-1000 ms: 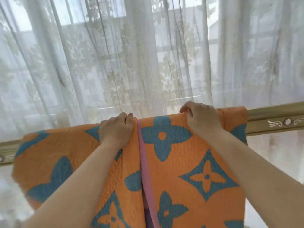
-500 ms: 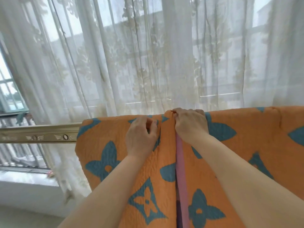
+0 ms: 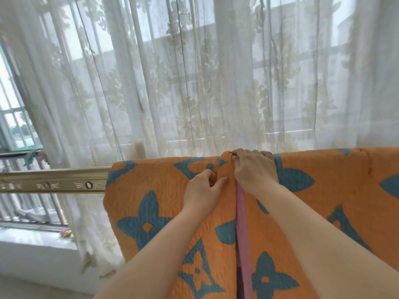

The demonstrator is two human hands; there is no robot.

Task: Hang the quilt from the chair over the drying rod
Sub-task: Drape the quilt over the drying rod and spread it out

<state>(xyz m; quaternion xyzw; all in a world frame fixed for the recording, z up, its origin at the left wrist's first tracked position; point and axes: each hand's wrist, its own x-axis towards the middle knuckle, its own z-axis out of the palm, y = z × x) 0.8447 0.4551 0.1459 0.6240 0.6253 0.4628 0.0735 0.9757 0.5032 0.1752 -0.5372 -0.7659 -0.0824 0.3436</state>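
Note:
An orange quilt (image 3: 155, 190) with teal flower shapes and a pink edge strip hangs draped over a gold drying rod (image 3: 54, 180). The rod shows bare only at the left; the rest lies under the fabric. My left hand (image 3: 203, 190) pinches a raised fold of the quilt just below the rod's top. My right hand (image 3: 254, 169) grips the same fold at the very top, right beside the pink strip. Both forearms reach up from the bottom of the view. No chair is in view.
Sheer white lace curtains (image 3: 194, 83) hang close behind the rod, with windows beyond them. At the lower left there is a white sill (image 3: 32, 238) and metal window bars (image 3: 26, 208).
The view has swung left, so the quilt's left end and bare rod now show. My hands have come together at the pink strip, and the left hand has slid slightly lower on the fold.

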